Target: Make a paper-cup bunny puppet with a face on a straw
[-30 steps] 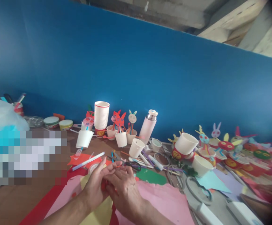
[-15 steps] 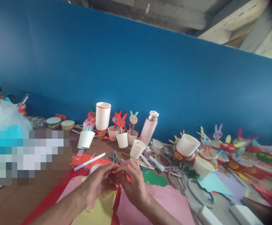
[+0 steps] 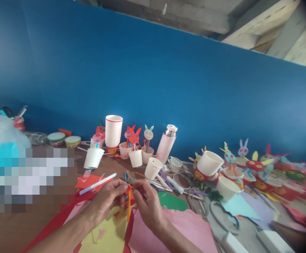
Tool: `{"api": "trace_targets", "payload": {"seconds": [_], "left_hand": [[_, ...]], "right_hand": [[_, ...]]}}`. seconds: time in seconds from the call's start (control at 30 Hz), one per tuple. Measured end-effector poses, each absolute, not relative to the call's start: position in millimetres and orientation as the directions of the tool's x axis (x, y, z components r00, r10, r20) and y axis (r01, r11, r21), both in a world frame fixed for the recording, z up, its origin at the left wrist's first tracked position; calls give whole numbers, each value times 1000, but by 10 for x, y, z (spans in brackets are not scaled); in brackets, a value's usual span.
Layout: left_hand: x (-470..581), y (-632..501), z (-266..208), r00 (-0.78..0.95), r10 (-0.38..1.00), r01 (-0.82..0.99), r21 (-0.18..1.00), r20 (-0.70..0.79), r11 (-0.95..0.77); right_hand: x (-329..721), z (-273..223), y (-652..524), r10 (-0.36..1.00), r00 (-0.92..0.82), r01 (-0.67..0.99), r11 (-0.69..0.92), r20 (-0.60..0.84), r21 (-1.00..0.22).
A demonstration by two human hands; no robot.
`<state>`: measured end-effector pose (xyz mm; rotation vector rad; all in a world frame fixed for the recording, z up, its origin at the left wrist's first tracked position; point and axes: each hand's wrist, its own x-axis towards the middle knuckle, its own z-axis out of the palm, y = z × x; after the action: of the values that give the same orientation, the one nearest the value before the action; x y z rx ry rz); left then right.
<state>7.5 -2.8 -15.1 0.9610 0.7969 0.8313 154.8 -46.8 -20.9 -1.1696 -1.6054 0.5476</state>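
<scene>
Here we see our left hand (image 3: 112,193), its grip pinched on a small orange-red piece (image 3: 128,190) above yellow paper (image 3: 104,241); an orange strip (image 3: 128,207) shows between the hands; then our right hand (image 3: 148,203), fingers bunched close by, contents we can't tell, over pink paper (image 3: 176,232), with green paper (image 3: 172,201) just beyond.

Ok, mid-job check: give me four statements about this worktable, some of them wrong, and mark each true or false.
1. The tall stack of white paper cups stands left of the pale pink cylindrical flask. True.
2. The flat green paper piece lies left of both hands. False: the green piece lies right of the right hand.
3. A slim orange strip shows between the left hand and the right hand. True.
4. The slender white marker stands upright. False: the marker lies on its side.
</scene>
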Motion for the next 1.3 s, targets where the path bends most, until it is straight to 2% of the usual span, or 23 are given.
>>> {"api": "trace_targets", "payload": {"seconds": [0.1, 0.23, 0.37, 0.43, 0.67, 0.9, 1.17, 1.27, 1.3], "left_hand": [[93, -40, -177, 419, 878, -269, 891, -233, 365], [85, -106, -207, 447, 856, -295, 860, -260, 416], [46, -144, -239, 481, 840, -336, 832, -252, 441], [33, -140, -255, 489, 839, -340, 834, -238, 435], [55, -125, -262, 466, 852, -293, 867, -238, 402], [42, -114, -289, 473, 854, -249, 897, -217, 365], [87, -173, -180, 455, 869, -192, 932, -192, 306], [46, -231, 0, 359, 918, -118, 968, -166, 221], [10, -271, 73, 272, 957, -116, 984, -98, 134]], "right_hand": [[1501, -248, -459, 959, 49, 302, 252, 279, -919], [1454, -296, -438, 985, 65, 218, 144, 161, -965], [1423, -262, -422, 998, -38, -77, 46, 49, -996], [1424, -227, -415, 997, -76, -166, 12, 25, -986], [1492, -220, -374, 996, -30, -123, -90, -86, -988], [1515, -303, -319, 997, -20, -179, -72, -70, -981], [1502, -274, -379, 998, -16, -118, -56, -55, -991], [1513, -281, -374, 999, -1, -171, -42, -42, -984], [1519, -288, -368, 999, 4, -191, -41, -43, -981]]}}
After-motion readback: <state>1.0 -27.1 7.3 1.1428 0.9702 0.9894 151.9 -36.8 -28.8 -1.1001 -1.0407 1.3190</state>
